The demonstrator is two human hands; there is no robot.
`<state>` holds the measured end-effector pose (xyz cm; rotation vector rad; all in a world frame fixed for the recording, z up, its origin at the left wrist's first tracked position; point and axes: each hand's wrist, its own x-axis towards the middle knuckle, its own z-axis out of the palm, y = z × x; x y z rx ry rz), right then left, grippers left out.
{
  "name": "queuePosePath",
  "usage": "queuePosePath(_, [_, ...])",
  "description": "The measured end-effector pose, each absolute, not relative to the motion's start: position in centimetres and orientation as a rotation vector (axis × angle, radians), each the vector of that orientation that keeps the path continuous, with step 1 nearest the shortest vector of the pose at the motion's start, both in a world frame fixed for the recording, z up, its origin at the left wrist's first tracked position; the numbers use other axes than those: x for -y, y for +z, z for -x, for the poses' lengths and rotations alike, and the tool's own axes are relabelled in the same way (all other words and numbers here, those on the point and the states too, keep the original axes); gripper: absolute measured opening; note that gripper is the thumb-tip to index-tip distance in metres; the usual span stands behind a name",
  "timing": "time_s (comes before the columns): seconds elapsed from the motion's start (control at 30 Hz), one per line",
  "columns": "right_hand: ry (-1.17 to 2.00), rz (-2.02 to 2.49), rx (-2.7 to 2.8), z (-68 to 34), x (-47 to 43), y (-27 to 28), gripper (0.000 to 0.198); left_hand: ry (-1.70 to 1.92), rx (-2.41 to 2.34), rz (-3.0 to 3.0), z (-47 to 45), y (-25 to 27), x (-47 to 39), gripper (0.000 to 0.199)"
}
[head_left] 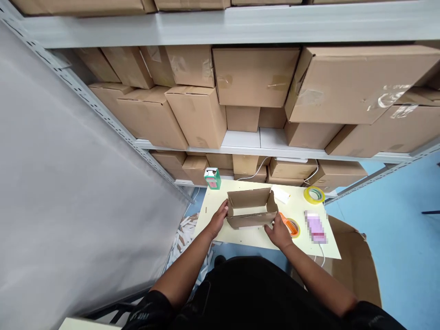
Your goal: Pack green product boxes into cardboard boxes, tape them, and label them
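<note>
A brown cardboard box (250, 221) is between my hands over the cream tabletop, its upper side open. A pale surface shows inside; I cannot tell whether that is a bottom or the table. My left hand (217, 220) holds the box's left end, fingers along the wall. At the front right corner, my right hand (279, 233) grips the wall with thumb and fingers. Just right of that hand lies an orange tape dispenser (287, 223) with a roll of tape. Behind the box's right end is a white item (281, 194), too small to name.
The cream table (237, 236) also bears a green carton (212, 178), a yellow tape roll (314, 195) and a blurred phone-like thing (315, 228) with a white cable. Shelves (275, 150) with several cardboard boxes rise behind. A big carton (354, 256) stands right; white scraps (184, 238) lie left.
</note>
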<state>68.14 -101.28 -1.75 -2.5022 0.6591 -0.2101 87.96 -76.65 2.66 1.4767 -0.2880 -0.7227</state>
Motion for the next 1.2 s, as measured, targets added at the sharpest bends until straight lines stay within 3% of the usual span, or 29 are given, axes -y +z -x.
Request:
queuePosePath(0.13, [-0.258,2.580,-0.590,-68.0,101.2,-0.7,0.087,-0.760,0.280,-1.506,-90.2,1.6,76.8,0.087])
queuePosePath(0.43, [-0.453,2.702,-0.489,-67.9,100.6,2.6,0.098,-0.746,0.413,-1.617,-91.5,2.3,77.9,0.078])
queuePosePath(0.63, [-0.346,2.723,-0.523,-68.1,100.7,2.3,0.080,-0.682,0.426,-1.795,-92.5,2.6,79.6,0.085])
queuePosePath(0.77, [-0.328,2.608,-0.476,-68.1,102.1,1.3,0.072,-0.602,0.676,-1.905,-93.4,2.1,80.9,0.094])
queuePosePath(1.03, [-0.403,2.432,-0.435,-68.3,103.1,-0.4,0.062,-0.530,0.725,-1.906,-93.8,1.0,82.0,0.072])
queuePosePath(1.2, [-0.414,2.341,-0.439,-68.8,103.1,-0.2,0.062,-0.542,0.801,-1.857,-94.2,1.3,81.5,0.090])
